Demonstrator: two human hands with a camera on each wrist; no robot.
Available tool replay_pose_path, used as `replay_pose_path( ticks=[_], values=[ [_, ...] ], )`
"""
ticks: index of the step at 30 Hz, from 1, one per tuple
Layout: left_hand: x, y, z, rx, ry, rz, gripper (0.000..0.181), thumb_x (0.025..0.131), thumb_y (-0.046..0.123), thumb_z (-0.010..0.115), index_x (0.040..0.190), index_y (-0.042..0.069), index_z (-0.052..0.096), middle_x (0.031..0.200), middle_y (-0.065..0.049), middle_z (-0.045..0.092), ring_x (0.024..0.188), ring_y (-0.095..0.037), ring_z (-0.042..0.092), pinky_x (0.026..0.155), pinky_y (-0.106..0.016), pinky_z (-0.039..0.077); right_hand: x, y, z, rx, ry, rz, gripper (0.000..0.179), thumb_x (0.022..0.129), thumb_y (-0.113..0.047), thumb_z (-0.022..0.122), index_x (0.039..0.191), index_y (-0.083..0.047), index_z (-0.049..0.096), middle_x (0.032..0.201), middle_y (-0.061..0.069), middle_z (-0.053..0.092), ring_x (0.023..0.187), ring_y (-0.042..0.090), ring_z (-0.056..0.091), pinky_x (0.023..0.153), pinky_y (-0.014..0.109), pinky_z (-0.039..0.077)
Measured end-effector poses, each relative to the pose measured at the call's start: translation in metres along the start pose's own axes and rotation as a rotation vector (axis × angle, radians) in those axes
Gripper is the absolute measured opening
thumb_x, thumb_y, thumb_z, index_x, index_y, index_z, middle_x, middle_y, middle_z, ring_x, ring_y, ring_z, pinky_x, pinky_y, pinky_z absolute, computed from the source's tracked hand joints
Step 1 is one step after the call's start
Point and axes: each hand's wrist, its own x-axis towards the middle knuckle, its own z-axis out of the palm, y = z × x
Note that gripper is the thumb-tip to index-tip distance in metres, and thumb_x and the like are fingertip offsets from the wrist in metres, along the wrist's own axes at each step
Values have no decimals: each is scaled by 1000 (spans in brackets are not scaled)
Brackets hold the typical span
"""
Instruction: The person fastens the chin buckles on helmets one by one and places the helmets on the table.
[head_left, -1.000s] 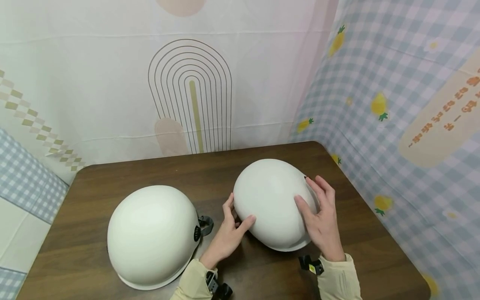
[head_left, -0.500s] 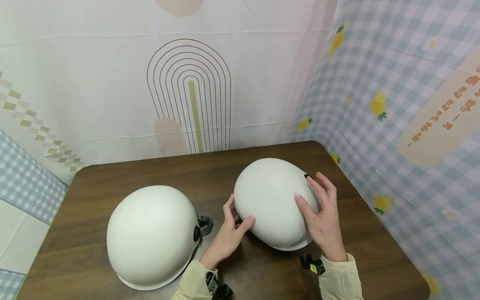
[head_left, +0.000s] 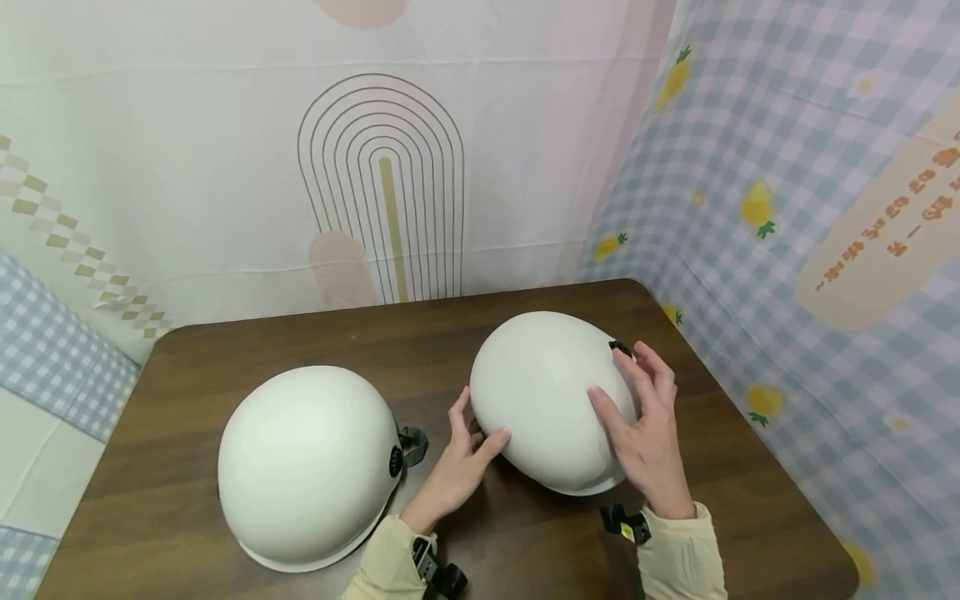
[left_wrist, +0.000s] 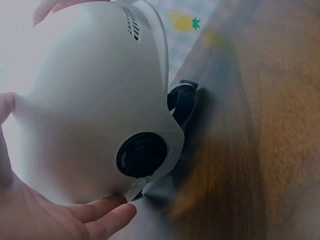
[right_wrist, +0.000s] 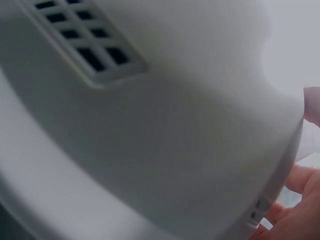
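A white helmet (head_left: pixel 547 400) is held between both hands at the right of the table. My left hand (head_left: pixel 455 471) grips its left side, thumb over the shell and fingers lower down. On the other side my right hand (head_left: pixel 643 433) holds it, thumb on the shell and fingers spread near a black fitting (head_left: pixel 621 348). In the left wrist view a round black knob (left_wrist: pixel 142 154) and a dark strap (left_wrist: pixel 185 102) show near the rim. The right wrist view shows a slotted vent (right_wrist: pixel 90 42) in the shell. The helmet's inside is hidden.
A second white helmet (head_left: pixel 307 467) sits dome up at the left, its dark strap (head_left: pixel 412 446) reaching right beside my left wrist. Both stand on a brown wooden table (head_left: pixel 420 350). Printed cloth (head_left: pixel 525 167) hangs behind, and checked cloth (head_left: pixel 750 292) runs along the right edge.
The held helmet has turned very slightly, so more of the black fitting by my right fingers shows. My right fingertips have shifted a little upward. My left hand keeps its hold.
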Motion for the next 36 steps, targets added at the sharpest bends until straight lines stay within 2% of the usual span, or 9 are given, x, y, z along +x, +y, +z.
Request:
replay_pose_path(
  ticks=[7,11,17,30,36],
  values=[
    [7,2,7,-33,-41,22,88,97,46,55,152,34,-12,160,-11,9,133,-30,43,103,-49,39,2,1,-11,-41,-3,36,58,88,-24,74,142,-21,52,154,-5,23,138,20,22,98,63,28],
    [5,0,6,-49,-42,14,87,98,44,54,152,35,-13,159,-12,12,130,-28,46,103,-49,39,1,1,-10,-44,-27,40,59,89,-26,73,143,-22,50,155,-5,21,138,22,21,98,64,28],
    [4,-1,5,-53,-50,0,87,98,44,54,153,33,-13,157,-13,19,128,-26,49,103,-47,40,1,1,-9,-45,-23,34,60,88,-25,74,143,-24,51,155,-4,21,138,23,22,98,63,29],
    [3,-2,2,-93,-48,-1,86,99,44,53,153,34,-13,155,-16,24,132,-29,43,105,-48,36,1,1,-7,-48,-20,26,59,88,-25,74,142,-22,52,154,0,22,137,26,23,99,62,28],
    [3,-4,0,-84,-36,-7,85,99,43,54,153,36,-11,156,-15,23,132,-28,44,105,-47,36,1,1,-6,-55,-24,25,57,89,-26,73,142,-18,53,155,0,22,134,28,25,97,59,30]
  ],
)
